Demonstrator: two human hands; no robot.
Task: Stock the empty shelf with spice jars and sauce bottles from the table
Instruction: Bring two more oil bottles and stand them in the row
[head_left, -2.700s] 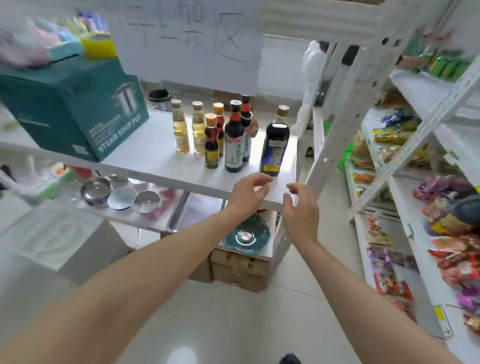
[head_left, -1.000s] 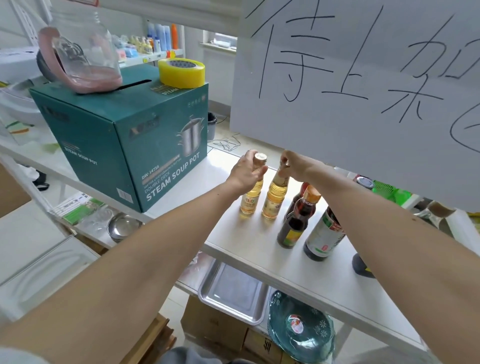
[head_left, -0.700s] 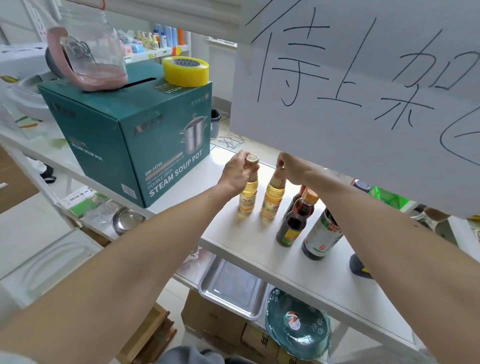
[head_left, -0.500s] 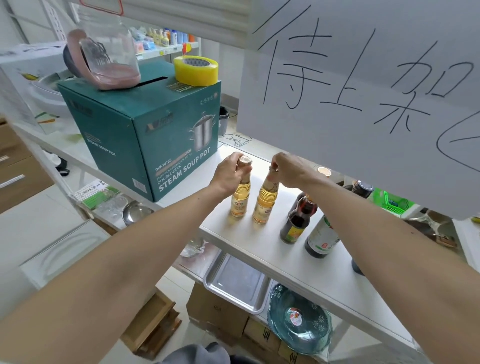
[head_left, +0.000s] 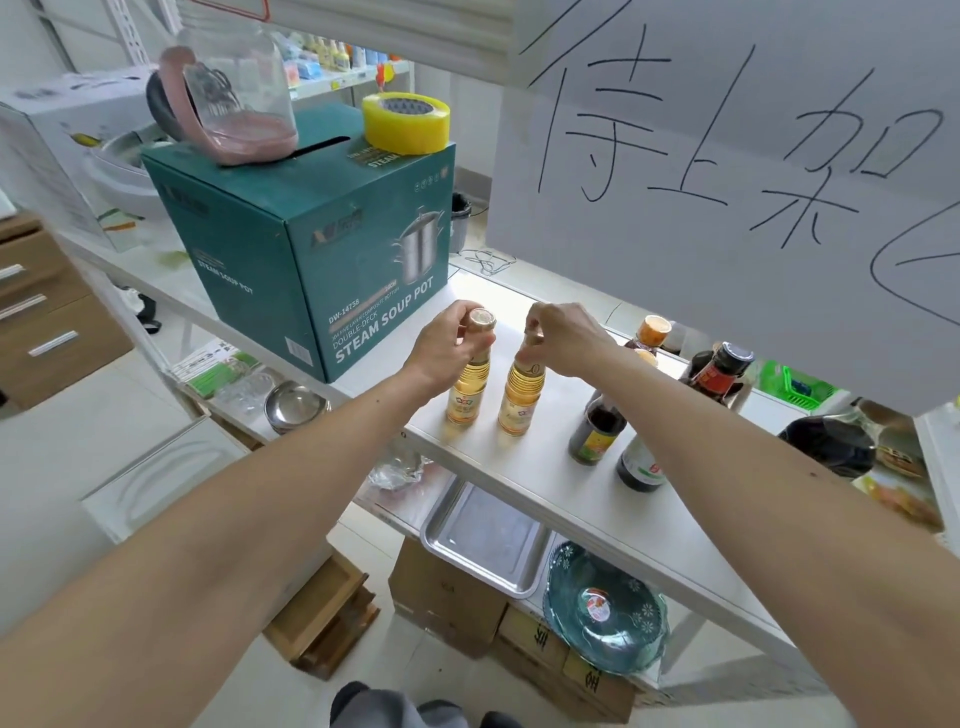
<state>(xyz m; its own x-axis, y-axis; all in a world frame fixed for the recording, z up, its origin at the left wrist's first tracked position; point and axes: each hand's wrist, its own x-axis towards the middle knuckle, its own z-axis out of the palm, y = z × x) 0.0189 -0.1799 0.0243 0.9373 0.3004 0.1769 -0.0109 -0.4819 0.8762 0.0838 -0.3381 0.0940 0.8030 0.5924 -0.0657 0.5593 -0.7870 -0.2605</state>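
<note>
Two golden glass oil bottles, left one (head_left: 467, 387) and right one (head_left: 522, 397), stand on the white table (head_left: 597, 499) under both hands, left hand (head_left: 449, 351) and right hand (head_left: 563, 340) each pinching a neck, so I'd lift straight up, clear of the dark bottles (head_left: 597, 426) just right.

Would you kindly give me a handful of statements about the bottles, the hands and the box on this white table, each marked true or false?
1. The left hand grips the neck of the left pale golden bottle. True.
2. The right hand rests flat on the white table. False: it grips the top of the right pale golden bottle.
3. The two golden bottles lie on their sides. False: both stand upright.
4. A yellow tape roll sits on the teal steam soup pot box. True.
5. The dark sauce bottles stand to the right of the golden pair. True.
</note>
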